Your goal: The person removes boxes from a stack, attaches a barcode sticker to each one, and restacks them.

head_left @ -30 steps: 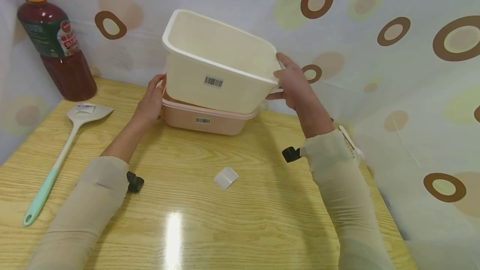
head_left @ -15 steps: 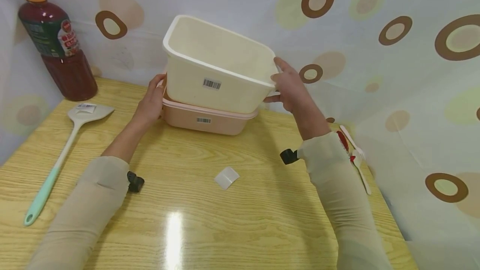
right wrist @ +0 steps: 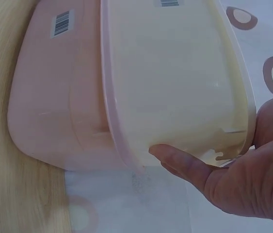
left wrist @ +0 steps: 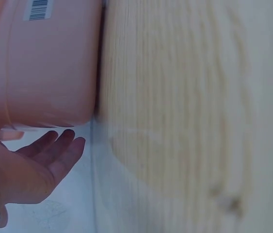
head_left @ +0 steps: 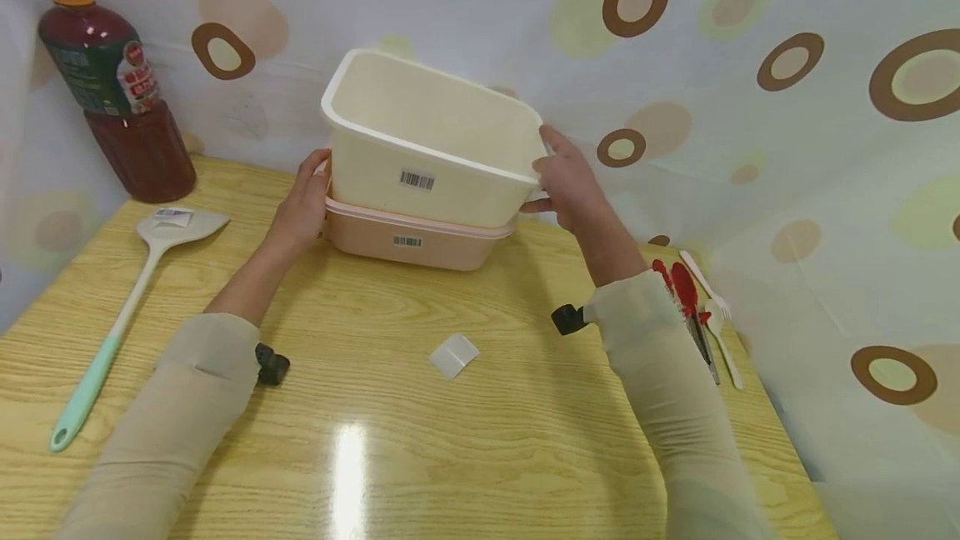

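A cream plastic bin (head_left: 435, 119) with a barcode sticker sits tilted inside a pink plastic bin (head_left: 420, 238), its right end higher than its left. My right hand (head_left: 573, 182) grips the cream bin's right end by the rim; the right wrist view shows a finger (right wrist: 180, 162) lying along its wall, near the handle cutout. At the pink bin's left end, my left hand (head_left: 300, 207) holds the rim. Several of its fingers (left wrist: 61, 150) extend loosely beside the end wall in the left wrist view. The cream bin's lower part is hidden within the pink one.
A sauce bottle (head_left: 120, 90) stands at the back left, with a spatula (head_left: 127, 307) lying before it. A small clear square (head_left: 453, 356) lies mid-table. Red-ended utensils (head_left: 686, 290), a fork (head_left: 705, 283) and a spoon (head_left: 722, 340) lie along the right edge. A patterned sheet (head_left: 720, 107) hangs behind.
The cream bin has sunk lower into the pink bin and tipped nearer to level. My right hand has moved down and left with it, uncovering utensils at the right. My left hand stays put.
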`<control>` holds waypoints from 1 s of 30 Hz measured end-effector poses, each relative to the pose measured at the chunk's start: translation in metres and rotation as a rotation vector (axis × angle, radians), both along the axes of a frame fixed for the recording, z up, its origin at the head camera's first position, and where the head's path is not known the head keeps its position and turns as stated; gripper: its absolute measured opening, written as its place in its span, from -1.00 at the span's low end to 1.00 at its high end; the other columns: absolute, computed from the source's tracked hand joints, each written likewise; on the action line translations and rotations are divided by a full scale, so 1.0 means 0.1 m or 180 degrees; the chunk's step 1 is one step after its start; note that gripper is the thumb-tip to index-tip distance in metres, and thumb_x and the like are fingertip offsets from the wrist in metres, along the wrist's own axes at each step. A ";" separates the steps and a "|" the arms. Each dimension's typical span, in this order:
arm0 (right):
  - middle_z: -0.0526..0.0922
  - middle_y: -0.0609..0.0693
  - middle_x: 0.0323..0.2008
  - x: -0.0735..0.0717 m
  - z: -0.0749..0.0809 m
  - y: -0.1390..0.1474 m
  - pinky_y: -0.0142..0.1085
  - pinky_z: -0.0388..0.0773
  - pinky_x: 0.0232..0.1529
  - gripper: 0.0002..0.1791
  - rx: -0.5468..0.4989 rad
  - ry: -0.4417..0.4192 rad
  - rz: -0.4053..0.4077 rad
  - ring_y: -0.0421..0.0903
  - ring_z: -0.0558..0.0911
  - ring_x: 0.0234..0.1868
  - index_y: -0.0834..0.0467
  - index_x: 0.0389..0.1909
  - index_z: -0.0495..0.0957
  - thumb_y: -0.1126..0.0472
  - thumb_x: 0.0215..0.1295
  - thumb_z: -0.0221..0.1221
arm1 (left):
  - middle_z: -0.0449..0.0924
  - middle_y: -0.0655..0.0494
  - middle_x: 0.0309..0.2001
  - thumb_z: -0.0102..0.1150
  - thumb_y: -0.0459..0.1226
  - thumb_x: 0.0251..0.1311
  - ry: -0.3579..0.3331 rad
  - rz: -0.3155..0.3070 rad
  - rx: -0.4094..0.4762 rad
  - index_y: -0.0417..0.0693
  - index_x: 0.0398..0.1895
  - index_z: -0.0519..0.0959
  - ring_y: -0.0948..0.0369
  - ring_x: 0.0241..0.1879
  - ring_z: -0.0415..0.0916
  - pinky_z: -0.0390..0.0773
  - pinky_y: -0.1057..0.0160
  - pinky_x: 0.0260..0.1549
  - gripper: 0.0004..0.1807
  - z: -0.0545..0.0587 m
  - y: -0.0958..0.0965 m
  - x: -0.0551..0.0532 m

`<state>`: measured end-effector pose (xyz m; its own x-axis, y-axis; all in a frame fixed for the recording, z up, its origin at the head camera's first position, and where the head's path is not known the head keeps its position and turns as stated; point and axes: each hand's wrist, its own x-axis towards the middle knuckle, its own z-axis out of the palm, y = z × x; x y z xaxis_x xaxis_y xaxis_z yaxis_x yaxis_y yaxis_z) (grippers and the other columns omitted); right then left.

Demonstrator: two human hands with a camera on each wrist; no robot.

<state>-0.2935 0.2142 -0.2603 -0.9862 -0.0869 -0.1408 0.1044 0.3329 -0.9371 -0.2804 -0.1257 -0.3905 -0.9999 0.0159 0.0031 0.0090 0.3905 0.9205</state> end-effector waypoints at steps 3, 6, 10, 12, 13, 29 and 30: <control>0.15 0.14 0.55 0.01 -0.04 -0.02 -0.01 0.75 -0.17 -0.18 0.0047 0.0044 -0.0033 0.04 0.54 0.11 -0.04 0.66 -0.16 0.38 0.42 -0.20 | -0.08 0.07 0.65 -0.75 0.25 0.47 0.0023 0.0017 -0.0044 0.47 0.64 -0.19 -0.21 0.56 -0.01 -0.04 -0.41 0.45 -0.31 -0.02 0.00 -0.01; 0.11 0.12 0.58 0.01 -0.09 -0.05 0.06 0.73 -0.13 -0.20 0.0125 0.0135 -0.0051 0.09 0.55 0.15 0.01 0.65 -0.13 0.38 0.41 -0.20 | -0.09 0.07 0.65 -0.76 0.25 0.47 0.0050 0.0040 -0.0117 0.45 0.64 -0.19 -0.23 0.57 -0.05 -0.08 -0.43 0.45 -0.30 -0.03 -0.01 -0.01; 0.14 0.12 0.58 0.02 -0.14 -0.08 0.03 0.75 -0.21 -0.23 0.0271 0.0307 -0.0098 0.11 0.60 0.12 0.07 0.64 -0.09 0.35 0.41 -0.21 | -0.07 0.05 0.65 -0.76 0.24 0.47 0.0114 0.0097 -0.0235 0.43 0.64 -0.17 -0.28 0.57 -0.08 -0.07 -0.45 0.44 -0.30 -0.03 -0.01 0.01; 0.23 0.17 0.53 0.02 -0.17 -0.09 0.03 0.75 -0.21 -0.25 0.0341 0.0384 -0.0114 0.12 0.62 0.10 0.08 0.64 -0.07 0.34 0.42 -0.22 | -0.05 0.04 0.65 -0.77 0.23 0.47 0.0106 0.0135 -0.0290 0.44 0.64 -0.17 -0.31 0.56 -0.06 -0.04 -0.45 0.43 -0.30 -0.03 -0.01 0.01; 0.27 0.19 0.50 0.02 -0.18 -0.10 0.05 0.75 -0.20 -0.25 0.0370 0.0415 -0.0123 0.13 0.62 0.09 0.09 0.64 -0.05 0.33 0.42 -0.23 | -0.04 0.02 0.64 -0.77 0.23 0.47 0.0104 0.0161 -0.0317 0.43 0.64 -0.17 -0.32 0.55 -0.05 -0.03 -0.45 0.43 -0.30 -0.03 -0.01 0.02; 0.18 0.09 0.58 0.03 -0.39 -0.17 -0.03 0.32 0.45 -0.19 0.1274 0.0593 -0.0171 0.03 0.22 0.55 0.15 0.61 0.03 0.35 0.26 -0.18 | -0.09 0.06 0.65 -0.76 0.23 0.44 0.0006 0.0200 -0.0264 0.54 0.63 -0.22 -0.26 0.59 -0.14 -0.13 -0.39 0.49 -0.31 0.00 -0.02 0.06; 0.16 0.09 0.58 0.03 -0.41 -0.17 -0.04 0.24 0.49 -0.19 0.1353 0.0600 -0.0152 0.02 0.17 0.58 0.16 0.61 0.03 0.34 0.26 -0.18 | -0.10 0.06 0.65 -0.77 0.23 0.44 0.0023 0.0200 -0.0276 0.53 0.64 -0.22 -0.26 0.59 -0.14 -0.13 -0.39 0.49 -0.31 0.01 -0.01 0.06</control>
<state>-0.2904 0.1972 -0.3014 -0.9995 -0.0140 0.0278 -0.0298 0.6904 -0.7228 -0.2741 -0.1271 -0.3897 -0.9989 -0.0464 0.0115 -0.0116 0.4688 0.8832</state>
